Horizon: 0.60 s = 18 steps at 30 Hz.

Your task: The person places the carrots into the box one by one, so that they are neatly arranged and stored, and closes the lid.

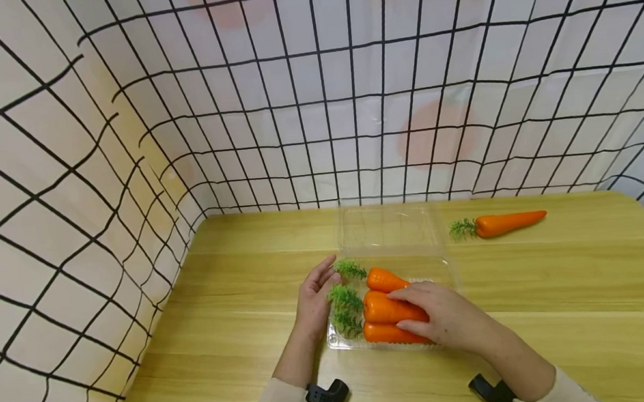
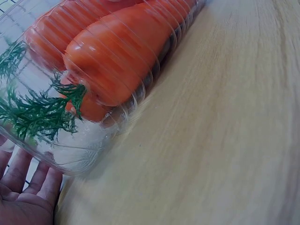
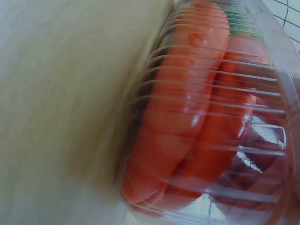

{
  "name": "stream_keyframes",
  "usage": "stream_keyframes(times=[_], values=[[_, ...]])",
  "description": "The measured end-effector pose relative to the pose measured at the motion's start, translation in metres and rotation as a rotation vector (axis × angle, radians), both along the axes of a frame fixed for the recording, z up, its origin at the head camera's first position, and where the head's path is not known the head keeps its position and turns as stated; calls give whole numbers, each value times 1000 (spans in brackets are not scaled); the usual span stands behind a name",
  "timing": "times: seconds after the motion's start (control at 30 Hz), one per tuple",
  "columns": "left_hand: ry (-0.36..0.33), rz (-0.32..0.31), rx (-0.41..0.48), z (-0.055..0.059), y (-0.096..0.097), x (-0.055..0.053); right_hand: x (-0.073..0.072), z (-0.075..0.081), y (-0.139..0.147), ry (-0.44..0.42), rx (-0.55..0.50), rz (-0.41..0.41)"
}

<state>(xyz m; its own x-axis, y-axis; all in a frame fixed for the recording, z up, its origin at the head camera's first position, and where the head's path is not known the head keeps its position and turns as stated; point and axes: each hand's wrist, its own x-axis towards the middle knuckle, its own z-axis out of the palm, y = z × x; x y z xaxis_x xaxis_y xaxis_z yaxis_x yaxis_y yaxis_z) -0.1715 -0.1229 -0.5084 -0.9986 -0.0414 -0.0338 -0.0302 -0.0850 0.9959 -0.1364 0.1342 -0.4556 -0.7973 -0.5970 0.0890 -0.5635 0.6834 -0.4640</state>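
An open clear plastic clamshell box (image 1: 334,342) holds several orange carrots with green tops pointing left. Inside it, my right hand (image 1: 448,315) grips the middle carrot (image 1: 381,307), thumb on the near side and fingers on the far side. A back carrot (image 1: 383,278) and a front carrot (image 1: 384,332) flank it, their tips hidden by the hand. Beside the box's left wall, my left hand (image 1: 311,303) has loosely extended fingers by the green tops. In the left wrist view, these fingers (image 2: 47,185) lie close against the box corner.
The box's clear lid (image 1: 389,226) is folded back toward the mesh. Another carrot (image 1: 509,223) lies at the back right of the wooden table (image 1: 571,273). A black wire grid (image 1: 355,99) over pale cloth encloses the back and sides. Both wrists wear dark bands (image 1: 328,395).
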Motion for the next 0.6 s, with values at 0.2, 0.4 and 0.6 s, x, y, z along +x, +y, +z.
stream_keyframes(times=[0.2,0.4,0.6], values=[[-1,-8,-23,2,0,0,-1,0,1,11,3,-11],[-11,-10,-29,2,0,0,-1,1,2,0,11,-14],[-16,-8,-33,1,0,0,-1,2,2,-57,22,-46]])
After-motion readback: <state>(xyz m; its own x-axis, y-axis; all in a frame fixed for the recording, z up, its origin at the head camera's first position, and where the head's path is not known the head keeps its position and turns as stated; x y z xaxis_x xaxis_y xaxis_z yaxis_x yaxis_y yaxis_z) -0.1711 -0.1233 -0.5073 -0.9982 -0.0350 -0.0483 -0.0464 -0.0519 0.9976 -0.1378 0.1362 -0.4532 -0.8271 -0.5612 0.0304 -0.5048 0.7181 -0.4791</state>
